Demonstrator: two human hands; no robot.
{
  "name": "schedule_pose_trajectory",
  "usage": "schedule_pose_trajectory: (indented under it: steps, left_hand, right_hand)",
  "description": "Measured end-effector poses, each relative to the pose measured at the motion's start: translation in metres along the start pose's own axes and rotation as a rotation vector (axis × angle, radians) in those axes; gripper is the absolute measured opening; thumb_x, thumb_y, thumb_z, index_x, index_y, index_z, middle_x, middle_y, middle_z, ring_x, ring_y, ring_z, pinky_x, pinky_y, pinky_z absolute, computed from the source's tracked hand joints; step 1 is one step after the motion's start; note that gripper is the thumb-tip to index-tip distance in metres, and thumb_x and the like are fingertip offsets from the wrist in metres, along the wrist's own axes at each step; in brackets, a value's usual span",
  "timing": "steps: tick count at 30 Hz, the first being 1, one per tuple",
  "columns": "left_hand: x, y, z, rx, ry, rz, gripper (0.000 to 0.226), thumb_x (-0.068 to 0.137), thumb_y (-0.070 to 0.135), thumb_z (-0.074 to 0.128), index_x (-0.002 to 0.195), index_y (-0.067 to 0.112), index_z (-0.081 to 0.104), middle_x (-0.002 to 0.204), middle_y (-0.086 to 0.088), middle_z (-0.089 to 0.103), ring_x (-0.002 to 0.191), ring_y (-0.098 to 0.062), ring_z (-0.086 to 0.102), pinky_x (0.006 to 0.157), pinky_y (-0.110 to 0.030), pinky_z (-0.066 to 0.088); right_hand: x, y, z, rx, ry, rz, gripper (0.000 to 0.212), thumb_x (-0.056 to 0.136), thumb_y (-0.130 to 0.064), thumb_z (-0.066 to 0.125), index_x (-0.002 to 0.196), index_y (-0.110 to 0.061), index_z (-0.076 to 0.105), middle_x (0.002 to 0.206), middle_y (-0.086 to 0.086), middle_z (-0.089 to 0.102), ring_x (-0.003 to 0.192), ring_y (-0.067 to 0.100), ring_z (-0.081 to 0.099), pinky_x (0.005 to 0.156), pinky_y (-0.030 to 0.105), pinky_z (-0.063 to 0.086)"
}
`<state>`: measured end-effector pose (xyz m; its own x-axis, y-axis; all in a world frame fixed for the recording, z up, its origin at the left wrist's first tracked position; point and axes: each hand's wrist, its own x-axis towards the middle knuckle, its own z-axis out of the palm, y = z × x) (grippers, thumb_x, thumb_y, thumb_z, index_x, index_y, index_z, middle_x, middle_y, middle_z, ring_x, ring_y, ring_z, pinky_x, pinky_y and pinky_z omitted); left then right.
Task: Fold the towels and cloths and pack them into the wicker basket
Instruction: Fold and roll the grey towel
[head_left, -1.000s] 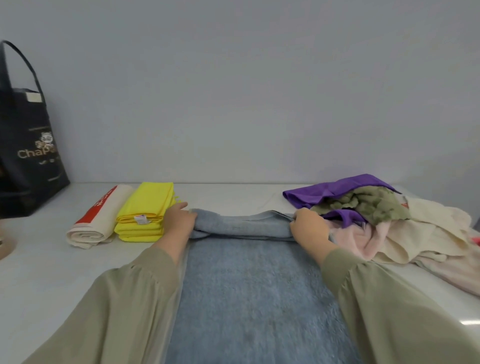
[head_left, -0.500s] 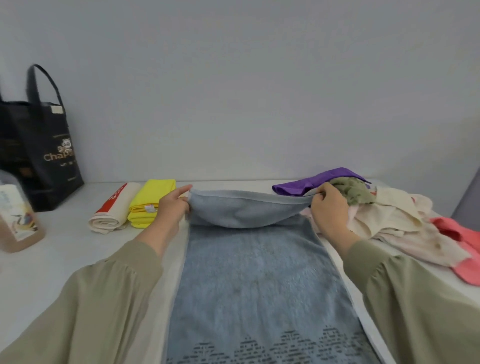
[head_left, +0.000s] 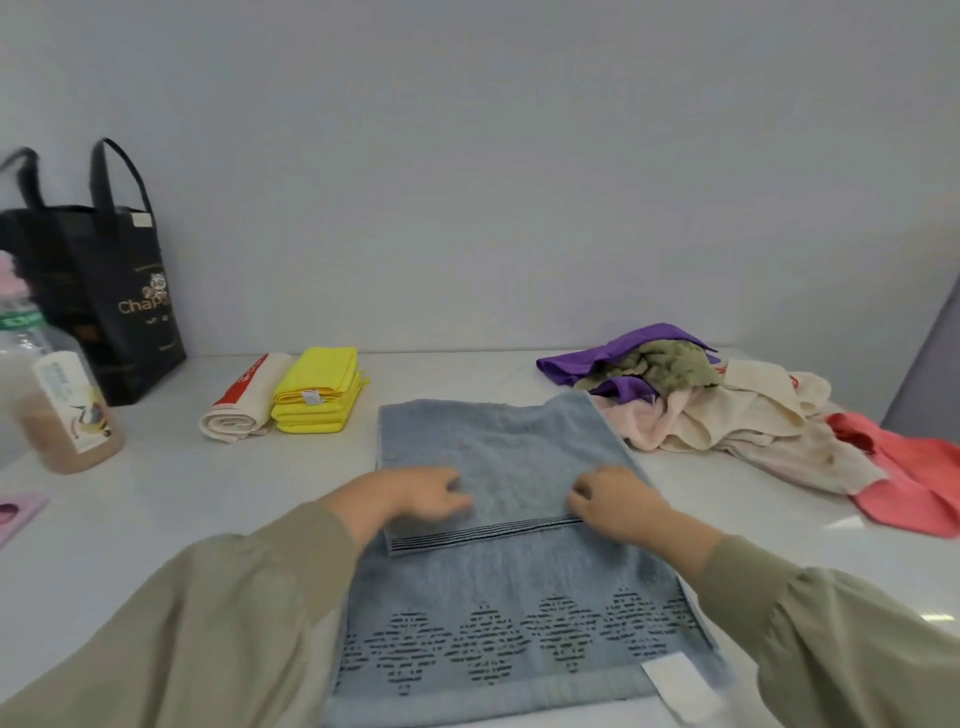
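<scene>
A blue-grey towel is spread on a white table, its far end folded back so that a striped hem lies across the middle. The left hand and right hand are set on that folded layer near the hem, fingers bent; whether cloth is pinched cannot be told. Folded yellow cloths are stacked beyond on the left, and a loose cloth pile is heaped on the right.

- The white table carries everything I see.
- The blue towel lies folded over itself, directly under my left hand and right hand.
- Beyond my left hand, a yellow cloth stack touches a rolled cream towel.
- Farther left stand a bottle and a black tote bag.
- Beyond and right of my right hand lies a loose cloth heap, with a coral cloth at its outer side.
</scene>
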<state>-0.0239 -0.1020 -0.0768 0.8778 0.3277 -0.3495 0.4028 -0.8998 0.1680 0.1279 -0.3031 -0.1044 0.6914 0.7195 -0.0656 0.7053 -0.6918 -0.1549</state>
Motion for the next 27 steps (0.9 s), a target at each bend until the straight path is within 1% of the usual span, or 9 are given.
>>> schedule_pose_trajectory:
  steps: [2, 4, 10, 17, 21, 23, 24, 25, 27]
  left_hand:
    - [0.000, 0.005, 0.022, 0.082, -0.111, -0.075, 0.079, 0.093, 0.064, 0.034, 0.154, 0.024, 0.003, 0.161, -0.008, -0.002, 0.147, -0.032, 0.005, 0.119, -0.044, 0.012]
    - [0.000, 0.000, 0.033, 0.083, -0.079, -0.136, 0.085, 0.089, 0.071, 0.033, 0.152, 0.031, -0.008, 0.160, -0.004, -0.015, 0.146, -0.034, -0.009, 0.119, -0.051, 0.008]
    - [0.024, -0.028, 0.028, 0.084, 0.016, -0.230, 0.085, 0.085, 0.078, 0.025, 0.151, 0.036, -0.008, 0.160, 0.002, -0.015, 0.147, -0.030, -0.010, 0.116, -0.057, 0.010]
    - [0.071, -0.049, 0.024, 0.042, 0.208, -0.220, 0.080, 0.086, 0.077, 0.019, 0.152, 0.036, -0.003, 0.161, 0.003, -0.011, 0.147, -0.027, -0.010, 0.116, -0.058, 0.002]
    - [0.090, -0.069, 0.019, -0.021, 0.303, -0.109, 0.079, 0.089, 0.072, 0.030, 0.153, 0.033, 0.006, 0.161, 0.003, -0.003, 0.148, -0.022, -0.004, 0.117, -0.053, 0.001]
    - [0.090, -0.075, 0.017, -0.017, 0.356, -0.054, 0.075, 0.090, 0.067, 0.037, 0.152, 0.030, 0.014, 0.160, 0.005, 0.010, 0.147, -0.019, 0.007, 0.117, -0.053, 0.004]
    - [0.089, -0.078, 0.016, 0.010, 0.402, -0.021, 0.069, 0.092, 0.062, 0.039, 0.150, 0.028, 0.023, 0.157, 0.004, 0.023, 0.145, -0.018, 0.017, 0.117, -0.053, 0.006]
    - [0.088, -0.080, 0.016, 0.060, 0.460, 0.027, 0.060, 0.094, 0.055, 0.042, 0.146, 0.026, 0.035, 0.149, 0.004, 0.038, 0.139, -0.018, 0.030, 0.116, -0.054, 0.008]
    - [0.089, -0.083, 0.017, 0.230, 0.653, 0.176, 0.035, 0.092, 0.033, 0.051, 0.122, 0.019, 0.061, 0.116, 0.000, 0.065, 0.113, -0.020, 0.058, 0.112, -0.057, 0.020]
  right_hand:
    - [0.001, -0.006, 0.008, -0.106, -0.086, -0.067, 0.051, 0.098, -0.046, 0.035, 0.138, -0.016, 0.042, 0.138, 0.012, 0.043, 0.128, 0.032, 0.035, 0.106, 0.039, 0.033]
    - [0.007, -0.010, 0.012, -0.129, -0.129, -0.102, 0.059, 0.098, -0.051, 0.033, 0.147, -0.019, 0.028, 0.149, 0.009, 0.032, 0.135, 0.033, 0.027, 0.111, 0.042, 0.028]
    - [0.046, -0.017, 0.019, -0.112, -0.119, -0.086, 0.063, 0.098, -0.056, 0.026, 0.152, -0.025, 0.014, 0.160, 0.005, 0.010, 0.144, 0.028, 0.013, 0.118, 0.046, 0.016]
    - [0.107, -0.023, 0.015, -0.092, -0.080, -0.031, 0.061, 0.099, -0.055, 0.022, 0.153, -0.027, 0.012, 0.161, 0.004, 0.006, 0.146, 0.025, 0.009, 0.118, 0.045, 0.013]
    - [0.136, -0.018, 0.004, -0.038, -0.149, -0.038, 0.072, 0.094, -0.060, 0.038, 0.152, -0.024, 0.017, 0.159, 0.006, 0.013, 0.145, 0.028, 0.013, 0.118, 0.042, 0.015]
    - [0.138, -0.015, -0.006, 0.010, -0.189, -0.056, 0.075, 0.089, -0.055, 0.052, 0.150, -0.022, 0.023, 0.156, 0.006, 0.024, 0.142, 0.027, 0.024, 0.116, 0.038, 0.023]
    - [0.136, -0.014, -0.010, 0.027, -0.187, -0.066, 0.071, 0.088, -0.047, 0.057, 0.148, -0.021, 0.028, 0.152, 0.006, 0.032, 0.138, 0.025, 0.033, 0.112, 0.035, 0.029]
    - [0.134, -0.014, -0.013, 0.027, -0.158, -0.073, 0.065, 0.089, -0.038, 0.058, 0.146, -0.020, 0.033, 0.147, 0.005, 0.041, 0.132, 0.024, 0.041, 0.108, 0.032, 0.034]
    - [0.130, -0.014, -0.015, -0.046, -0.046, -0.089, 0.046, 0.091, -0.024, 0.052, 0.136, -0.018, 0.045, 0.135, 0.006, 0.053, 0.120, 0.024, 0.052, 0.098, 0.030, 0.039]
